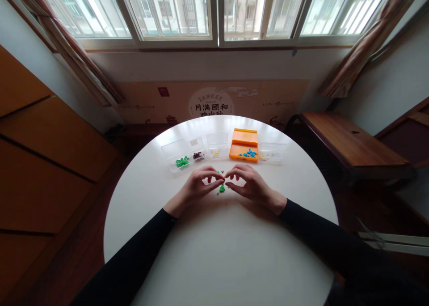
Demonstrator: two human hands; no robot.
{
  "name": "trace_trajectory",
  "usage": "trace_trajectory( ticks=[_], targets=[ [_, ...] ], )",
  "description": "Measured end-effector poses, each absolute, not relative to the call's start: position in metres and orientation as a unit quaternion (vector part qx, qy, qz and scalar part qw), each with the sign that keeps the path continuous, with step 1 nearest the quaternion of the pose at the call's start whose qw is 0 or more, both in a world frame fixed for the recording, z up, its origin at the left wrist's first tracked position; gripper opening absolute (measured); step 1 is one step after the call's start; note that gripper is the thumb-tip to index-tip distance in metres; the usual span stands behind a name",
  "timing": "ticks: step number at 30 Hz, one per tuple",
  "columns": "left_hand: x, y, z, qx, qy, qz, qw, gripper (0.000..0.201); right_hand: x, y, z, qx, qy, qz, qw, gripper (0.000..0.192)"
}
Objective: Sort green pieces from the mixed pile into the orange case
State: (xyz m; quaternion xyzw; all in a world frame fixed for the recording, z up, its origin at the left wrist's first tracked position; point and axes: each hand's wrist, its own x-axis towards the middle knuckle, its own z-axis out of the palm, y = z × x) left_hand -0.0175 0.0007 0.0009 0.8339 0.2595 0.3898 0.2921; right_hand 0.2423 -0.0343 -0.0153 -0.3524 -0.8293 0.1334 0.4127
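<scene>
Both hands rest on a round white table [221, 248], fingertips nearly meeting at its middle. My left hand [197, 185] and my right hand [250, 183] pinch toward each other above a small green brick piece [221, 189] that lies on the table between them. Whether a tiny piece sits between the fingertips is too small to tell. A few green bits [219, 172] show just behind the fingers. Black sleeves cover both forearms.
A row of small boxes stands behind the hands: a clear box with green pieces [177, 159], one with dark pieces [197, 150], another clear box [217, 145], an orange box with blue pieces [244, 149], a clear box [271, 152]. A wooden bench [348, 140] stands right.
</scene>
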Motion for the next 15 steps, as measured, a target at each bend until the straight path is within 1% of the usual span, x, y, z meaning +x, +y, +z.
trace_trajectory(
  ticks=[5, 10, 15],
  targets=[
    [-0.015, -0.0025, 0.0033, 0.822, 0.271, 0.373, 0.333, 0.025, 0.2423, -0.0338, -0.0136, -0.328, -0.831, 0.105, 0.436, 0.005],
    [-0.0144, -0.0041, 0.0055, 0.821, 0.264, 0.371, 0.345, 0.027, 0.2414, -0.0361, -0.0101, -0.327, -0.829, 0.095, 0.444, 0.009],
    [-0.0135, -0.0063, 0.0057, 0.818, 0.264, 0.382, 0.34, 0.023, 0.2416, -0.0374, -0.0103, -0.343, -0.827, 0.103, 0.433, 0.011]
  ],
)
